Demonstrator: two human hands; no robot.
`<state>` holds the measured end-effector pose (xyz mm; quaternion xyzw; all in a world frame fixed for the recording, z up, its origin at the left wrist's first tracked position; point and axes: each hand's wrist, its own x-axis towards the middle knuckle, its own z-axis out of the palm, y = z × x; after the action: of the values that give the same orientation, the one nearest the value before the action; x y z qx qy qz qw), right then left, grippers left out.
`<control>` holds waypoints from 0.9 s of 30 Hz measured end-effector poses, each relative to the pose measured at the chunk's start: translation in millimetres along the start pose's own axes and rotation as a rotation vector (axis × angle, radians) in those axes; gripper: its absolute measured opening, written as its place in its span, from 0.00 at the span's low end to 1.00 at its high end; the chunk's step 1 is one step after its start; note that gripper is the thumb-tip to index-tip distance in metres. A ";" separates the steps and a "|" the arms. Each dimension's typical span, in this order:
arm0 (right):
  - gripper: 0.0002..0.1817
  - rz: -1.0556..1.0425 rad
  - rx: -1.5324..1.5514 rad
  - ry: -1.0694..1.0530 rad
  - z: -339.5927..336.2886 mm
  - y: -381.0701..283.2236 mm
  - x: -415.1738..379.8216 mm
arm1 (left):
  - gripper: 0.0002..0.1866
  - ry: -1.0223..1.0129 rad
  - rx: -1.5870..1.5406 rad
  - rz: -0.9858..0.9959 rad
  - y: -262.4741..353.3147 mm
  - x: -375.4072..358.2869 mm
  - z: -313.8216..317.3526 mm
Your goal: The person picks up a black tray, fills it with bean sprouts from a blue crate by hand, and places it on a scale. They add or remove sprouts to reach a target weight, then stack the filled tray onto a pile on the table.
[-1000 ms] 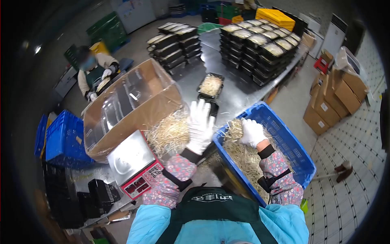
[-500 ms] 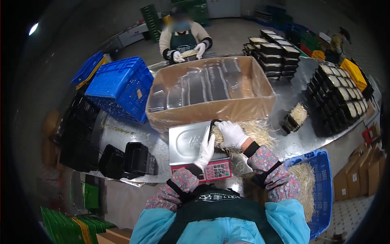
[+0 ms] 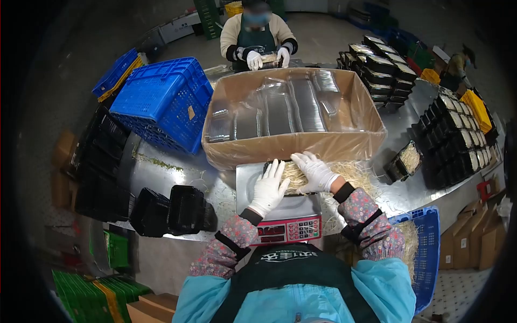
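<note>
A black plastic tray filled with pale bean sprouts [image 3: 292,176] sits on the metal plate of a red-fronted weighing scale [image 3: 245,188]. My left hand [image 3: 269,189], in a white glove, lies along the tray's left side with fingers stretched out. At the right side, my gloved right hand [image 3: 315,172] rests over the sprouts and the tray's edge, its fingers extended and apart. Most of the tray's rim is hidden under the hands. Loose sprouts [image 3: 353,177] lie heaped on the table just right of the scale.
Ahead stands a cardboard box of clear plastic lids [image 3: 296,145]. Empty black trays [image 3: 186,210] and blue crates [image 3: 156,102] are on the left. Filled trays [image 3: 452,140] are stacked right, near a blue basket of sprouts [image 3: 428,242]. Across the table a co-worker [image 3: 256,40] holds a tray.
The tray, tilted at the scale's right side before, now lies level on the plate. My left hand has come onto its left side, and my right hand has spread its fingers.
</note>
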<state>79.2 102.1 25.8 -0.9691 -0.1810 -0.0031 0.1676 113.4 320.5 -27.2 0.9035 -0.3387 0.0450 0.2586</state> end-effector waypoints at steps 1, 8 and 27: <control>0.55 -0.013 -0.099 -0.059 -10.0 6.6 -5.8 | 0.34 -0.004 -0.004 -0.005 2.2 -0.3 -0.2; 0.16 0.099 -0.328 -0.085 13.9 36.0 -13.1 | 0.33 0.032 0.052 -0.031 7.1 1.3 8.2; 0.04 0.601 0.717 0.156 -20.7 154.4 -127.9 | 0.30 0.106 -0.392 -0.201 2.9 8.0 -66.5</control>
<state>15.1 -85.0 -13.2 -0.8564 0.1310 0.0355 0.4982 124.0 347.0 33.5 0.8616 -0.2350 -0.0004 0.4499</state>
